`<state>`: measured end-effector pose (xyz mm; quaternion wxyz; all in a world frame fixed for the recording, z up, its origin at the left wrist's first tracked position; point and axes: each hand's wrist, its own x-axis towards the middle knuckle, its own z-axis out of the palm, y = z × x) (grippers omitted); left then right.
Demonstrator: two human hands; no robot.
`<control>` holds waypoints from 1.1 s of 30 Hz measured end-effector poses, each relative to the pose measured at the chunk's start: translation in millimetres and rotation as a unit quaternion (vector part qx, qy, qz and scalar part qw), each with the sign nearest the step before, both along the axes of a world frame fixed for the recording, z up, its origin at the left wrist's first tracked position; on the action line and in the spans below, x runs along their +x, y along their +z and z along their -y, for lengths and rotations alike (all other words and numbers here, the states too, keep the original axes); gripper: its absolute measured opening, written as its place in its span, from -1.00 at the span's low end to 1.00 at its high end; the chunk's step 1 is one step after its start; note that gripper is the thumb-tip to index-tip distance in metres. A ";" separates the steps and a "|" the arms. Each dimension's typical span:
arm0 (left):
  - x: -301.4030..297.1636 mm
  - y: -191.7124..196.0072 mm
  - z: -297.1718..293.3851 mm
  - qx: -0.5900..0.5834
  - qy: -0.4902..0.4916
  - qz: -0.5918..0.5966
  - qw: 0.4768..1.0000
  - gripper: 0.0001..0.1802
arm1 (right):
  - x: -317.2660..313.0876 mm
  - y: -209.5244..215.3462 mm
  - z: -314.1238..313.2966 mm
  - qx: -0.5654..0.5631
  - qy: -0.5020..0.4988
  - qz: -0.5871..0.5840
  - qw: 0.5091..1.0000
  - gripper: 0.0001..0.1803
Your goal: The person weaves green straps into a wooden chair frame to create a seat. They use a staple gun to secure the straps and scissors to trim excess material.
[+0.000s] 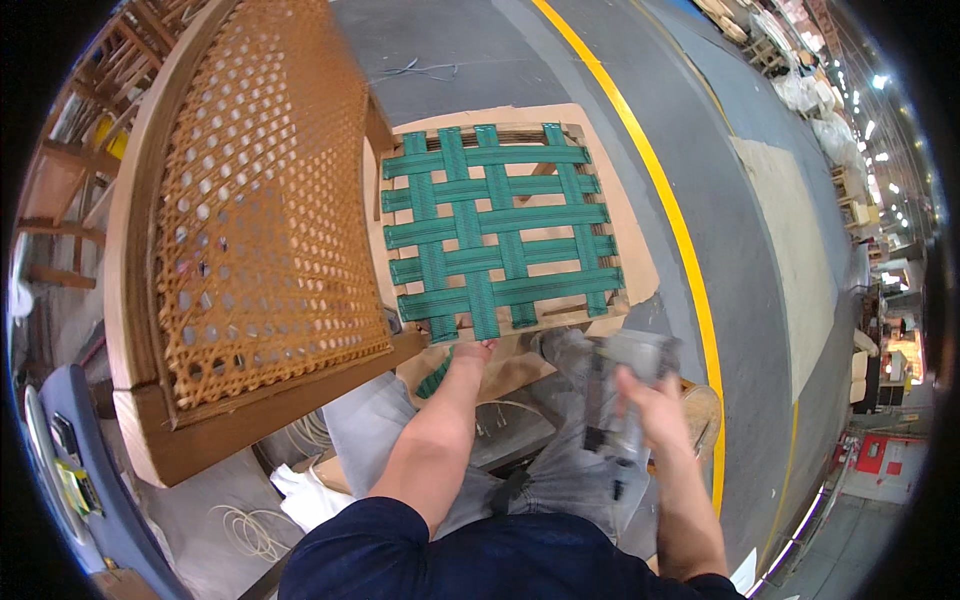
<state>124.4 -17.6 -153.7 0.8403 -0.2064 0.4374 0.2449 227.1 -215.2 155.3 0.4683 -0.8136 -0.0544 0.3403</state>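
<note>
A wooden chair seat frame (590, 312) lies in front of me, woven with green webbing straps (500, 230) crossing over and under. My left hand (468, 362) reaches down to the near edge of the frame and pinches the loose end of a green strap (436, 378) that hangs below it. My right hand (645, 400) is raised beside my knee and grips a grey tool (632, 372), blurred by motion, that looks like a staple gun. The chair's cane back (262, 200) in its wooden frame rises at my left.
A sheet of cardboard (625, 215) lies under the seat on the grey floor. A yellow line (680, 240) runs along the floor to the right. More wooden chair frames (60, 190) stand at far left. White cord coils (250, 525) lie near my feet.
</note>
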 end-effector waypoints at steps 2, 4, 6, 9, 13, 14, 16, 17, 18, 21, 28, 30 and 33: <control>-3.1 2.4 -3.2 0.013 -0.012 0.006 1.000 -0.76 | -20.3 -29.2 -48.1 0.022 0.076 -0.081 0.994 -0.76; -9.5 -0.8 1.0 0.014 -0.025 0.013 1.000 -0.76 | -33.2 -55.0 -80.9 -0.004 0.141 -0.126 0.982 -0.79; -10.6 1.1 4.9 0.018 -0.040 0.020 0.999 -0.76 | -42.3 -68.8 -93.5 0.005 0.142 -0.136 0.980 -0.78; -20.4 -1.2 13.1 0.018 -0.055 0.018 0.998 -0.75 | -51.1 -74.8 -106.0 -0.003 0.152 -0.125 0.980 -0.77; -25.2 -3.4 18.4 0.017 -0.068 0.015 0.997 -0.74 | -51.3 -83.5 -106.9 -0.033 0.164 -0.117 0.979 -0.71; -25.0 -3.4 18.2 0.018 -0.070 0.014 0.997 -0.74 | -51.7 -84.8 -106.5 -0.035 0.167 -0.107 0.980 -0.74; -25.8 -3.5 17.0 0.021 -0.074 0.011 0.997 -0.74 | -54.9 -84.7 -110.3 -0.036 0.175 -0.088 0.980 -0.77; -25.5 -3.6 16.1 0.022 -0.075 0.011 0.997 -0.73 | -54.6 -84.0 -112.0 -0.036 0.185 -0.082 0.979 -0.77; -25.5 -3.8 16.7 0.024 -0.078 0.010 0.997 -0.73 | -53.8 -83.6 -112.1 -0.037 0.194 -0.076 0.977 -0.77; -25.1 -3.9 17.8 0.028 -0.082 0.007 0.996 -0.72 | -58.0 -85.4 -112.0 -0.036 0.189 -0.086 0.978 -0.76; -21.6 -4.5 21.8 0.043 -0.090 -0.007 0.995 -0.69 | -63.9 -91.0 -116.0 -0.039 0.185 -0.097 0.977 -0.74; -22.7 -3.5 24.2 0.048 -0.094 -0.012 0.994 -0.68 | -69.2 -91.4 -118.3 -0.039 0.191 -0.092 0.976 -0.74; -19.3 -0.1 23.1 0.059 -0.111 -0.014 0.992 -0.67 | -68.9 -88.8 -115.3 -0.042 0.202 -0.083 0.975 -0.74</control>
